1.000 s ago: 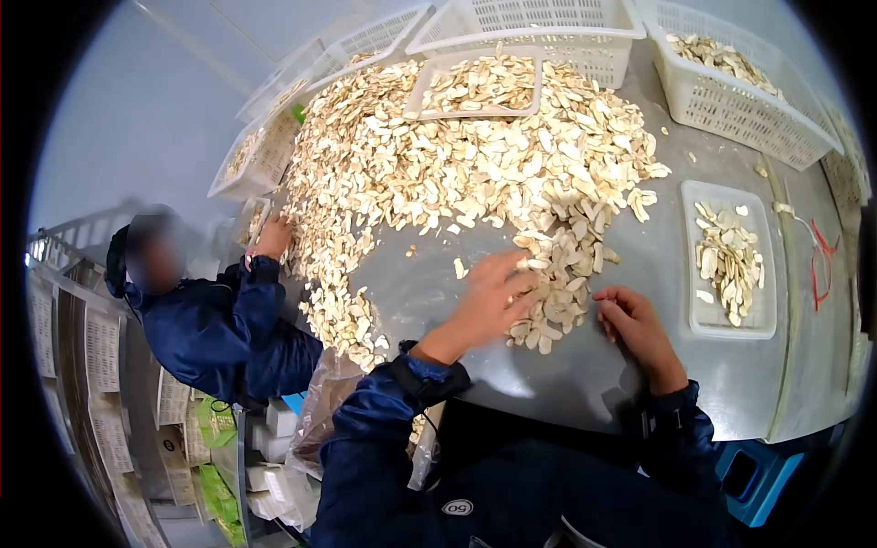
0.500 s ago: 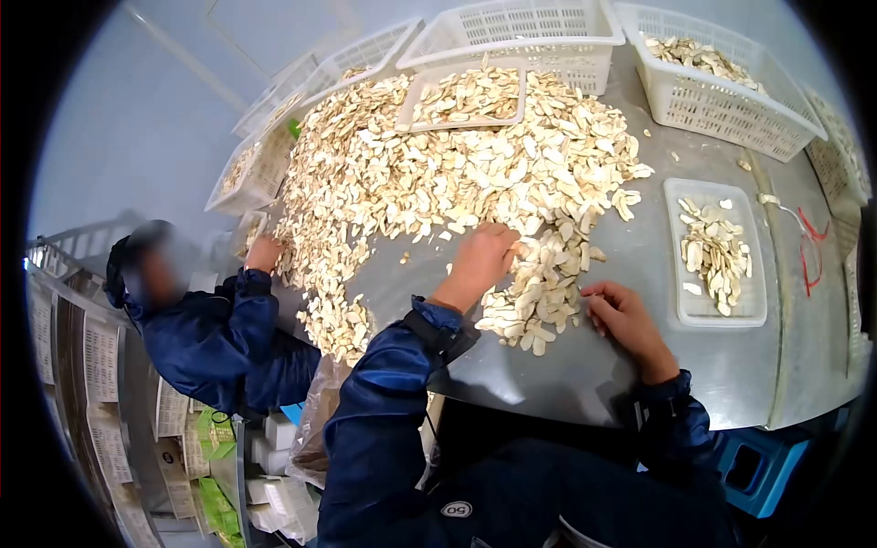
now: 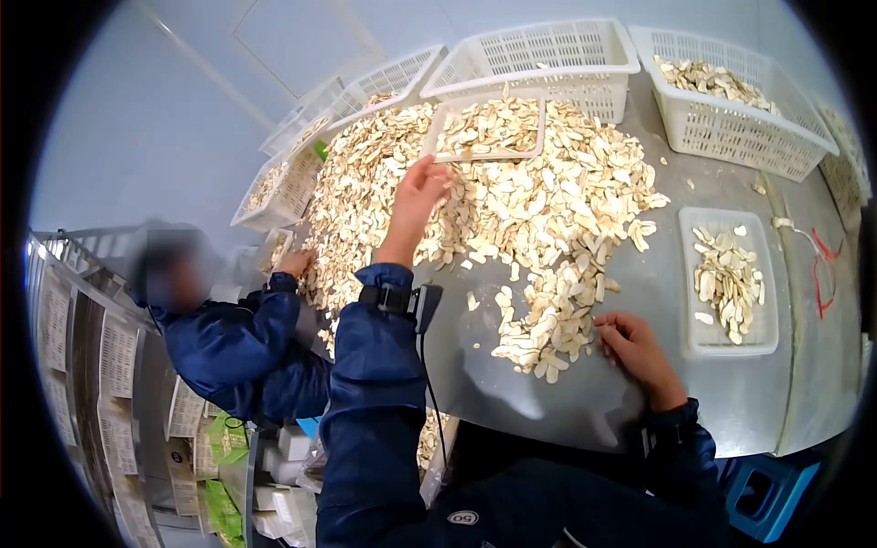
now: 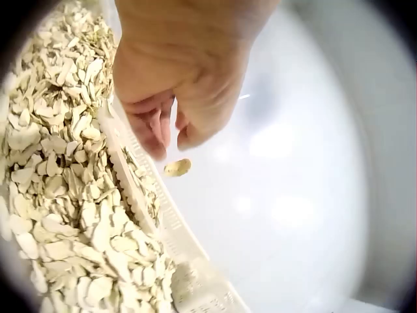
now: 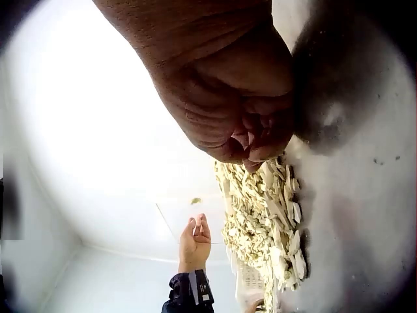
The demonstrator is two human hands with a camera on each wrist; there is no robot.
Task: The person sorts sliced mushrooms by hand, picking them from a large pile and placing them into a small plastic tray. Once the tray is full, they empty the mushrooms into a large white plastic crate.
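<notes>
My left hand (image 3: 420,196) is raised over the large heap of pale dried slices (image 3: 384,192), its fingers loosely bent. In the left wrist view a single slice (image 4: 177,167) hangs in the air just past the fingertips, apart from them. The right wrist view also shows this airborne slice (image 5: 195,201) beyond the left hand. My right hand (image 3: 639,356) rests low at the tabletop with loosely curled fingers, beside the right edge of a smaller pile of slices (image 3: 548,320). No slice shows in its fingers.
A shallow white tray (image 3: 772,310) with some slices lies at the right. Another tray (image 3: 429,137) of slices sits on the heap. White perforated baskets (image 3: 585,91) line the far edge. At the left, another person (image 3: 233,342) reaches to the heap.
My left hand has gone from the small pile, forward and left over the large heap, and a slice has left its fingers. My right hand has stayed beside the small pile.
</notes>
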